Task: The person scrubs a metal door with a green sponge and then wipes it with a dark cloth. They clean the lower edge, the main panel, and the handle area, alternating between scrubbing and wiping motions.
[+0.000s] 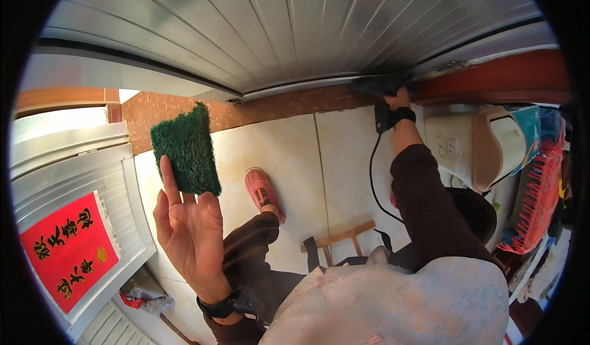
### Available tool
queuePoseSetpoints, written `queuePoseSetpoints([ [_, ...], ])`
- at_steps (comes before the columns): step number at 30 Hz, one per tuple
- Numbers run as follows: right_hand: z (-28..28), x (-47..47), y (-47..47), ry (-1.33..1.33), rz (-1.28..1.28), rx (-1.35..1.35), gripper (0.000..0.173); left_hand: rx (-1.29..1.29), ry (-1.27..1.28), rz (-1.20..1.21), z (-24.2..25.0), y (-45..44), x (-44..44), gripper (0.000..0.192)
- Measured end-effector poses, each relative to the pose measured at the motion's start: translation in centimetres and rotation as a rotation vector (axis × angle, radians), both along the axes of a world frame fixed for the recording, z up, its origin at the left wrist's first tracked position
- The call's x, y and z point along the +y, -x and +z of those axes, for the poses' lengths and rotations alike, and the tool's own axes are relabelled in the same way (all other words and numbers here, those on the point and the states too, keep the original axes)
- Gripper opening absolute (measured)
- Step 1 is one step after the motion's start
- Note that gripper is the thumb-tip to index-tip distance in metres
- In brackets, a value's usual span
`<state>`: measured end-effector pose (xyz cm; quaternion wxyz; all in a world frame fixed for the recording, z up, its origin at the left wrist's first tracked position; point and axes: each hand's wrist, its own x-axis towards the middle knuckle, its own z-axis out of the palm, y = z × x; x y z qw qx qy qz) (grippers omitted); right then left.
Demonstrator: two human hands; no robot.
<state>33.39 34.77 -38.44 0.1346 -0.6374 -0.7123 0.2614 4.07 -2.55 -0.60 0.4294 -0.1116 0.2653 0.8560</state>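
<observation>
My left hand (193, 234) is raised at the left, palm up, and holds a green scouring pad (186, 151) between its fingers, some of them hidden behind the pad. At the foot of the grey ribbed metal door (295, 31), my right hand (398, 98) reaches to the lower right corner. There it presses on a dark, blurred cloth or pad (380, 86); its fingers are partly hidden. Black bands sit on both wrists, and a cable runs down from a small black box at the right wrist.
A beige and brown bin (477, 146) stands right of my arm, near a red fringed cloth (537, 202). A wooden stool (341, 236) is close to my legs. On the left is a white louvred door bearing a red paper (69, 252) with writing. A brown threshold (276, 112) edges the tiled floor (295, 160).
</observation>
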Motion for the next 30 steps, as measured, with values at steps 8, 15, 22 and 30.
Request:
queuePoseSetpoints([
  [8,-2.4,-6.7,9.9,0.004,0.414,0.178,0.047,0.033,0.007,-0.001,0.6,-0.1,-0.5,0.054],
  [15,-2.3,-18.1,27.6,0.037,0.68,0.665,0.036,0.002,-0.026,0.088,0.2,0.7,-1.6,0.051],
  [22,1.7,-20.5,32.5,1.206,0.261,1.014,0.019,-0.023,-0.022,0.14,-0.4,1.7,-2.8,0.049],
  [30,-3.9,-16.6,27.4,0.23,0.732,0.635,0.047,0.037,0.025,0.096,-0.9,2.1,-2.7,0.049],
])
